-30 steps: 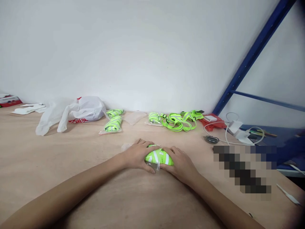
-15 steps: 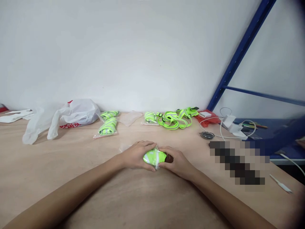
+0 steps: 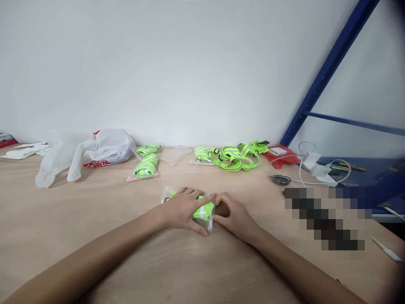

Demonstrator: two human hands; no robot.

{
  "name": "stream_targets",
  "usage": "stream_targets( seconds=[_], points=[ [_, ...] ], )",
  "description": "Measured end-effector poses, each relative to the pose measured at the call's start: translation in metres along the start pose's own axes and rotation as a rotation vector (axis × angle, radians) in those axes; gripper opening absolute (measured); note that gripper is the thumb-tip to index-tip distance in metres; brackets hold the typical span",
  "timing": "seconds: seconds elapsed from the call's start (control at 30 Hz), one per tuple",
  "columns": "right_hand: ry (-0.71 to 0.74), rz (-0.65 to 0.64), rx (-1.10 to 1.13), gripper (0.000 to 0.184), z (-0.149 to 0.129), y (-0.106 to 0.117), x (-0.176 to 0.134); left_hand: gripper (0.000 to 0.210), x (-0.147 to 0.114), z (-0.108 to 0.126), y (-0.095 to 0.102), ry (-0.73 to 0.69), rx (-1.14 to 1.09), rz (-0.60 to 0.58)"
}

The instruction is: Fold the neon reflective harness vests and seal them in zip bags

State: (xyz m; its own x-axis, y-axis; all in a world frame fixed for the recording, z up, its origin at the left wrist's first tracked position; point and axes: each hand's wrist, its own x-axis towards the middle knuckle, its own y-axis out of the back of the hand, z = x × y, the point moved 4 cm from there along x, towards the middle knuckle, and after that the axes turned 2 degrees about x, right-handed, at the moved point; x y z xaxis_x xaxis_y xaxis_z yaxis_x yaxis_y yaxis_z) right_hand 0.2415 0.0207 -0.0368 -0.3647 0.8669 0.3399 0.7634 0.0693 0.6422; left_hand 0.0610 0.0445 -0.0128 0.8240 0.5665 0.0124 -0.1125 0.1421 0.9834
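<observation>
– Can you read any wording here?
– None of it. The white plastic bag (image 3: 117, 145) carries red characters (image 3: 95, 164) low on its front, but creases and blur break up their strokes.
– Which characters are they?
– I can't tell (they look Chinese, bold and set in a row).
– And the red box (image 3: 6, 141) at the far left?
– It is cut off by the edge of the view, and too small to tell whether it bears any print
</observation>
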Motion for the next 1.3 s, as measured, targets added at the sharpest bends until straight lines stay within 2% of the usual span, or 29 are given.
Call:
stream_targets(
  seconds=[0.13,0.2,0.37,0.43,0.63,0.73,0.8,0.9,0.97,1.03,1.13,1.3],
  points=[
    [0.158,-0.163,-0.056,0.006,-0.011,-0.006,-0.003,0.114,0.004,0.0,-0.005,-0.044,-0.054,0.043],
    [0.214,-0.223,-0.069,0.01,-0.018,-0.008,-0.005,0.112,0.005,0.0,-0.006,-0.079,-0.072,0.06],
    [0.344,-0.269,-0.168,0.026,-0.025,-0.012,-0.007,0.106,0.007,0.001,-0.007,-0.123,-0.079,0.077],
    [0.389,-0.263,-0.199,0.027,-0.025,-0.013,-0.008,0.106,0.006,0.001,-0.007,-0.124,-0.076,0.079],
    [0.383,-0.174,-0.248,0.018,-0.02,-0.01,-0.006,0.101,0.003,0.001,0.007,-0.132,-0.199,0.075],
    [0.322,-0.139,-0.257,0.018,-0.013,-0.009,-0.005,0.089,0.0,-0.001,0.014,-0.118,-0.129,0.069],
    [0.285,-0.121,-0.244,0.027,-0.008,-0.008,-0.006,0.087,0.0,-0.003,0.015,-0.094,-0.08,0.062],
    [0.203,-0.031,-0.177,0.039,-0.002,-0.004,-0.006,0.094,-0.001,-0.009,0.009,-0.047,-0.138,0.056],
    [0.172,0.028,-0.107,0.031,-0.001,-0.001,-0.005,0.097,-0.001,-0.013,0.005,-0.025,-0.167,0.067],
    [0.252,0.004,-0.064,0.01,-0.005,-0.001,-0.005,0.098,-0.001,-0.016,0.002,-0.018,-0.166,0.081],
    [0.394,-0.116,-0.131,0.019,-0.014,-0.007,-0.006,0.097,-0.002,-0.015,0.0,-0.037,-0.157,0.096],
    [0.386,-0.234,-0.28,0.021,-0.018,-0.018,-0.008,0.096,0.001,-0.007,-0.001,-0.092,-0.144,0.104]
  ],
)
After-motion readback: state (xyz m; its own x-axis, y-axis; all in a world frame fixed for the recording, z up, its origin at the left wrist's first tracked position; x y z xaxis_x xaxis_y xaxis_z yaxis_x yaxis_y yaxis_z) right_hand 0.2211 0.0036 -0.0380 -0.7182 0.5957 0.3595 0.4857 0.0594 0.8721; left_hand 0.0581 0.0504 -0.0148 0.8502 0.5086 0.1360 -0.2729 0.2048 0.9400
